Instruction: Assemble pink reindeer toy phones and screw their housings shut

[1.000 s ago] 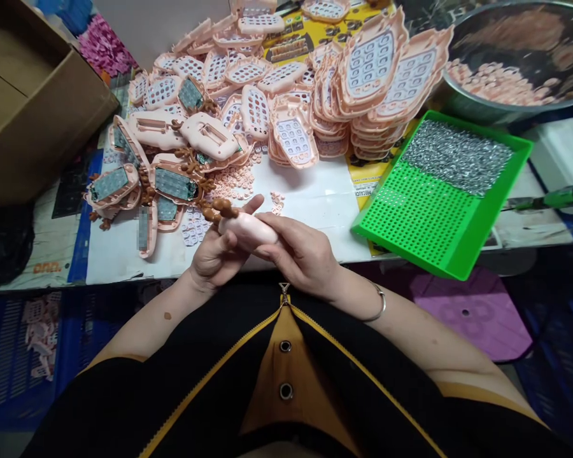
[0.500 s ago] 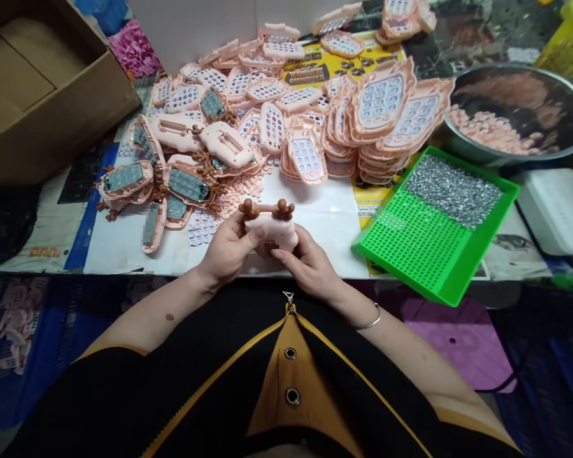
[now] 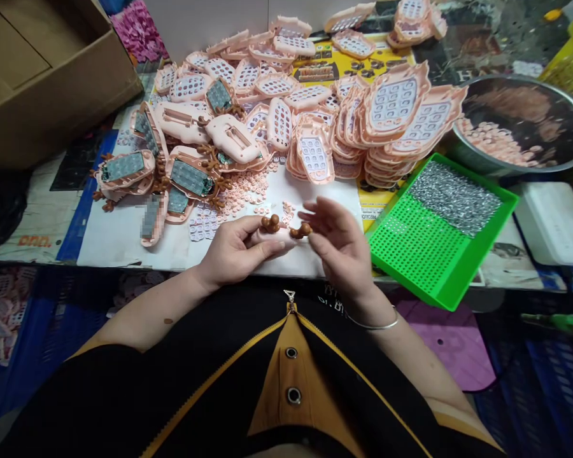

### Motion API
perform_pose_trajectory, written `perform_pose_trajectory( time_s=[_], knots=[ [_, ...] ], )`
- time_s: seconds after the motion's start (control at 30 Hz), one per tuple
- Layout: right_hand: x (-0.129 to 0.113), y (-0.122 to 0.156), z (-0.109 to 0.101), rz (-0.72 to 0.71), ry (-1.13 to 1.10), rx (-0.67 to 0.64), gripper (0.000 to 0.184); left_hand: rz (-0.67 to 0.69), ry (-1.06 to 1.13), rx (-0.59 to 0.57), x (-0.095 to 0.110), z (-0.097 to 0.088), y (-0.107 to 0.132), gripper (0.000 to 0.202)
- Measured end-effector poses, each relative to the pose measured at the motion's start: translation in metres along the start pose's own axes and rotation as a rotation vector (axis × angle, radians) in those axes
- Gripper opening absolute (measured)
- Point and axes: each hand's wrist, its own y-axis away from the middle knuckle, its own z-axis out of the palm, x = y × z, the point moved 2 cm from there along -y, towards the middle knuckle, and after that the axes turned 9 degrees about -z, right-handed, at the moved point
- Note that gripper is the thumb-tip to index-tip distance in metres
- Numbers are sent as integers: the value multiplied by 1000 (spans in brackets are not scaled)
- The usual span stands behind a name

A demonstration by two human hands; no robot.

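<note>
My left hand (image 3: 233,250) grips a pink plastic toy casing (image 3: 279,236) with two brown antler-shaped pieces on its top edge. The thumb lies along the near side of the casing. My right hand (image 3: 344,245) is beside the casing's right end, fingers apart and raised, palm turned toward it; whether a fingertip still touches the right antler I cannot tell. Behind my hands, small pink buttons (image 3: 248,191) are scattered over the white sheet. Pink casings with grey-green circuit boards (image 3: 191,177) lie to the left. Stacked casings fitted with pale keypads (image 3: 392,105) stand farther back.
At the right is a green perforated tray (image 3: 424,254) of small silver screws. Beyond it stands a steel bowl (image 3: 520,166) with pink parts inside. A cardboard box (image 3: 67,102) occupies the far left. A white box (image 3: 554,222) sits at the right edge.
My right hand has let go of the casing's right side, opened and moved right. The casing, in my left hand, has tilted so its antler end faces up more. The view has shifted slightly.
</note>
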Motion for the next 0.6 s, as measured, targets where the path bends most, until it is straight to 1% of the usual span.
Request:
perform_pose_trajectory(
  time_s=[0.03,0.07,0.17,0.2,0.27,0.37,0.4,0.43,0.5,0.57,0.6],
  knots=[
    [-8,-5,-4,-44,57,19,45,14,-50,-15,1,1,0,32],
    [-15,-9,-5,-89,132,8,40,43,-94,-40,3,3,0,29],
    [-31,-17,2,-203,311,-96,27,182,-161,-91,5,13,0,12],
    [-33,-17,6,-223,323,-95,21,222,-157,-92,6,16,0,9],
    [-32,-14,11,-214,278,-27,9,273,-124,-79,5,22,0,9],
    [-26,-6,12,-141,156,133,5,303,-75,-71,2,27,-2,14],
    [-24,-4,11,-123,129,159,5,305,-67,-75,1,29,-3,14],
    [-22,-3,9,-115,110,161,4,305,-56,-82,0,29,-4,15],
    [-18,-3,5,-102,84,120,4,294,-45,-110,-4,28,-5,17],
    [-13,-4,1,-74,64,89,6,273,-75,-129,-10,26,-5,24],
    [-11,-4,-2,-54,55,99,7,254,-105,-128,-13,24,-5,28]
  ],
)
